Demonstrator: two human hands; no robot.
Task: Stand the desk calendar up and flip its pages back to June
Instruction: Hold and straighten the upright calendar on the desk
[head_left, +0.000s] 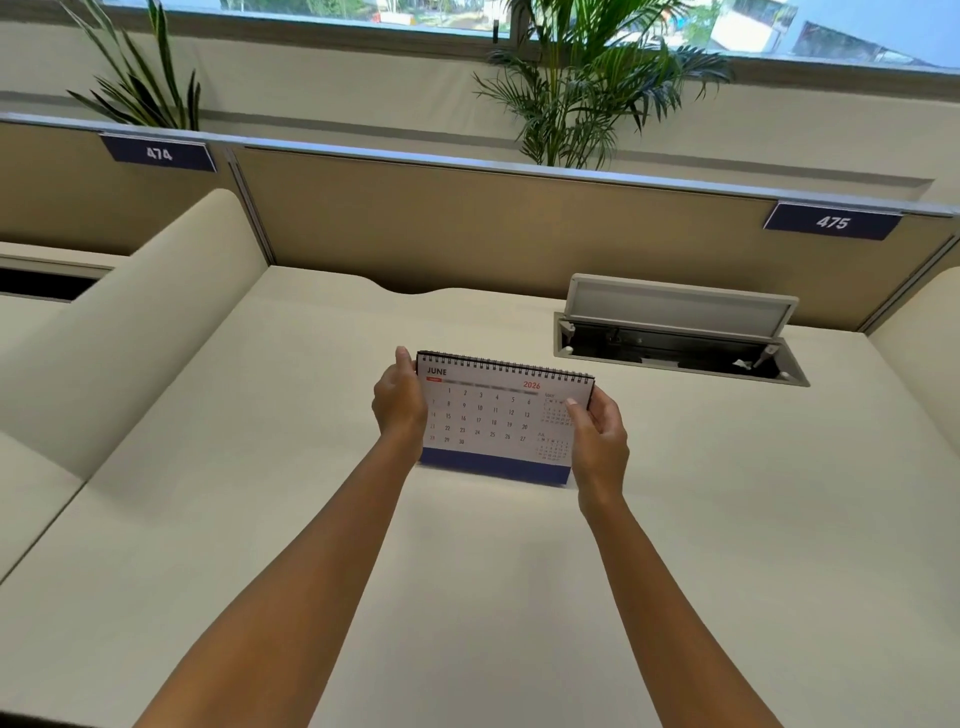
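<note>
A spiral-bound desk calendar (491, 415) stands upright on the cream desk (467, 571), its blue base touching the surface. The page facing me reads JUNE 2026. My left hand (399, 402) grips the calendar's left edge, thumb near the top corner by the spiral. On the right edge, my right hand (597, 431) holds the calendar with its thumb lying over the small month grids. Both forearms reach in from the bottom of the view.
An open cable hatch (675, 332) with a raised lid sits in the desk at the back right. A tan partition (467, 223) with tags 474 and 475 closes the back. Cream side dividers flank the desk left and right. Palm plants stand behind the partition.
</note>
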